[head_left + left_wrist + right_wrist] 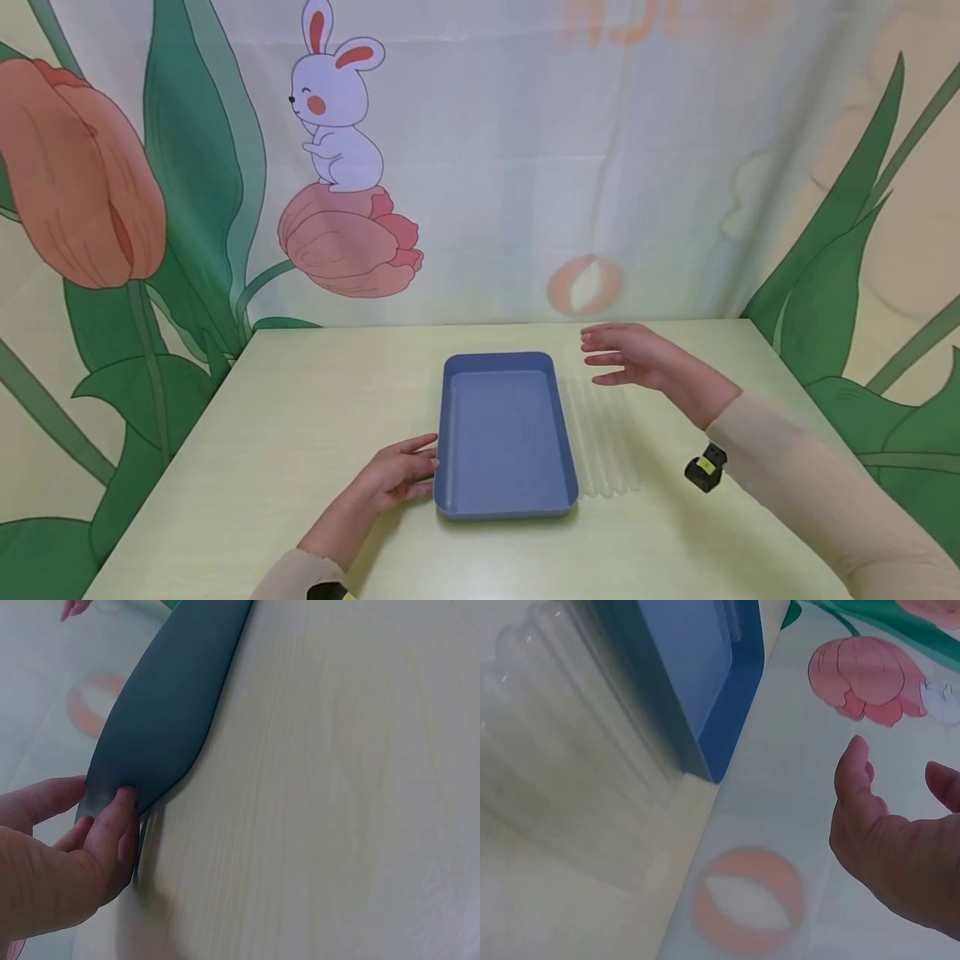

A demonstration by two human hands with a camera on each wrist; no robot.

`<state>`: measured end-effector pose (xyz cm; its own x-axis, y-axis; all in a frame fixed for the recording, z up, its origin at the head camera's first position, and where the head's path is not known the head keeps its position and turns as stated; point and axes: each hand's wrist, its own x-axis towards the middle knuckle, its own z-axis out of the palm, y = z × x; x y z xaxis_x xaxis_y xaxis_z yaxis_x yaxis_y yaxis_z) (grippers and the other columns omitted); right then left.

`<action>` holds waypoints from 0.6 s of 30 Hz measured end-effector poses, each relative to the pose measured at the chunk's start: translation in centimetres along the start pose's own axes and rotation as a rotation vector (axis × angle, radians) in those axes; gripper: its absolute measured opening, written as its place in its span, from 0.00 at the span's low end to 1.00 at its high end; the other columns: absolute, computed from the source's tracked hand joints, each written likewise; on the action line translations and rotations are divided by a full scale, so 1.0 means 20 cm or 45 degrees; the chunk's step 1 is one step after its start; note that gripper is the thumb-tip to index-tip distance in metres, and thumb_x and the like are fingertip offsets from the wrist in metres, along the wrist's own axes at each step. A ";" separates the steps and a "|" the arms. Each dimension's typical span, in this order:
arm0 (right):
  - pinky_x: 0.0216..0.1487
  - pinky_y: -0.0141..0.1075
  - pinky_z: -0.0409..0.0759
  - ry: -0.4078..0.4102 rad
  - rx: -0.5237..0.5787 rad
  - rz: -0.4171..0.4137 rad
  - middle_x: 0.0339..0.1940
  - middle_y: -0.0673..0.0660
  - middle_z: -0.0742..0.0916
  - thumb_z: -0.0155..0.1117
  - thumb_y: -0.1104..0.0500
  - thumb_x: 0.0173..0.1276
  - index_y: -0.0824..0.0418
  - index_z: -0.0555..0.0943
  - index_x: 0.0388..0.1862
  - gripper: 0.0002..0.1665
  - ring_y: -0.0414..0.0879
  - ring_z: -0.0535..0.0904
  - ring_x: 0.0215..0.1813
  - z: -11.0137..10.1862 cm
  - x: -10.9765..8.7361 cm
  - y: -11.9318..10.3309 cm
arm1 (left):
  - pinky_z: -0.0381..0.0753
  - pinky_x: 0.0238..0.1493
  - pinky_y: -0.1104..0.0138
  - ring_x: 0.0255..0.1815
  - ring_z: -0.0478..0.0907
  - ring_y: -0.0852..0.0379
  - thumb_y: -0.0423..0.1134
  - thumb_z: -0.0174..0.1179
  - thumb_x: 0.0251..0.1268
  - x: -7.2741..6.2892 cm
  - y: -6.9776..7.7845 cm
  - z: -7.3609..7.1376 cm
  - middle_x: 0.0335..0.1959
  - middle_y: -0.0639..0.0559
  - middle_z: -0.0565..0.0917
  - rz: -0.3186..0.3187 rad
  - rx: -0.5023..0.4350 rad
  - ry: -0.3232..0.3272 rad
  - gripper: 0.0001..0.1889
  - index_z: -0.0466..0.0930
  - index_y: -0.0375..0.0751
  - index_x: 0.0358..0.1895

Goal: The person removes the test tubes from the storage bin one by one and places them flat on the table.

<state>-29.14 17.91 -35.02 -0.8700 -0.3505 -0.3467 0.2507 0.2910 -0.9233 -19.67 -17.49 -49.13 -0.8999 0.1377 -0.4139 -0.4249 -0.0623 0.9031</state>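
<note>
A rectangular blue tray [506, 442] lies on the table, its inside bare. My left hand [397, 475] is at the tray's left wall, and in the left wrist view its fingertips touch the outer side of the wall [161, 712]. Right of the tray lie several clear tubes [603, 442] with rounded ends, side by side; they look like test tubes. Raised past the far right corner of the tray, my right hand [628, 357] has loosely bent fingers and holds nothing. In the right wrist view the tubes [562, 712] appear blurred beside the tray.
The pale wood-grain table [337, 375] ends at the back against a hanging cloth [480, 167] printed with tulips and a rabbit. A small black and yellow device [705, 468] sits at the right sleeve's wrist.
</note>
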 end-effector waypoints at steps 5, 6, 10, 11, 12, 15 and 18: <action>0.55 0.36 0.86 -0.042 0.009 -0.026 0.79 0.68 0.67 0.47 0.52 0.83 0.66 0.58 0.81 0.34 0.48 0.77 0.63 0.10 0.05 -0.05 | 0.89 0.49 0.62 0.50 0.85 0.57 0.25 0.55 0.71 0.00 0.00 0.00 0.76 0.27 0.67 0.000 -0.004 -0.005 0.32 0.61 0.31 0.78; 0.57 0.37 0.86 -0.056 0.008 -0.031 0.79 0.68 0.68 0.47 0.52 0.84 0.66 0.59 0.81 0.34 0.50 0.77 0.65 0.12 0.06 -0.06 | 0.89 0.49 0.62 0.50 0.85 0.57 0.25 0.56 0.71 0.00 0.00 0.00 0.76 0.28 0.67 0.001 -0.007 -0.004 0.32 0.61 0.31 0.77; 0.65 0.45 0.83 -0.129 0.004 -0.030 0.80 0.68 0.67 0.46 0.53 0.84 0.65 0.59 0.81 0.33 0.60 0.70 0.76 0.18 0.10 -0.10 | 0.89 0.48 0.62 0.50 0.85 0.57 0.25 0.56 0.70 0.00 0.00 0.01 0.75 0.28 0.69 -0.006 -0.012 0.004 0.32 0.62 0.31 0.77; 0.66 0.45 0.82 -0.149 0.003 -0.027 0.81 0.68 0.67 0.46 0.53 0.84 0.65 0.58 0.81 0.33 0.61 0.67 0.78 0.20 0.10 -0.11 | 0.89 0.48 0.62 0.49 0.85 0.56 0.25 0.56 0.70 0.00 0.00 0.01 0.75 0.28 0.69 -0.005 -0.013 0.007 0.32 0.62 0.31 0.77; 0.66 0.45 0.82 -0.166 -0.002 -0.024 0.81 0.68 0.66 0.46 0.53 0.84 0.65 0.58 0.81 0.33 0.62 0.65 0.79 0.21 0.11 -0.12 | 0.89 0.48 0.63 0.50 0.85 0.56 0.25 0.56 0.71 0.00 0.00 0.01 0.75 0.28 0.68 -0.005 -0.008 0.002 0.32 0.62 0.31 0.77; 0.65 0.44 0.82 -0.213 -0.029 -0.015 0.81 0.67 0.67 0.46 0.53 0.84 0.64 0.59 0.81 0.33 0.63 0.64 0.80 0.25 0.12 -0.15 | 0.88 0.48 0.62 0.51 0.85 0.56 0.25 0.56 0.71 0.00 0.00 0.01 0.75 0.28 0.68 -0.001 -0.004 -0.005 0.32 0.61 0.31 0.78; 0.69 0.48 0.80 -0.258 -0.046 0.001 0.81 0.67 0.67 0.47 0.53 0.83 0.63 0.59 0.81 0.33 0.62 0.64 0.81 0.30 0.14 -0.16 | 0.88 0.49 0.63 0.52 0.84 0.56 0.25 0.55 0.71 0.00 0.00 0.00 0.76 0.27 0.67 0.003 0.002 -0.013 0.33 0.60 0.30 0.78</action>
<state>-29.92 10.67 -33.95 -0.7658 -0.5211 -0.3768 0.2324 0.3220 -0.9178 -19.58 -17.43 -49.09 -0.8997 0.1476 -0.4109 -0.4229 -0.0609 0.9041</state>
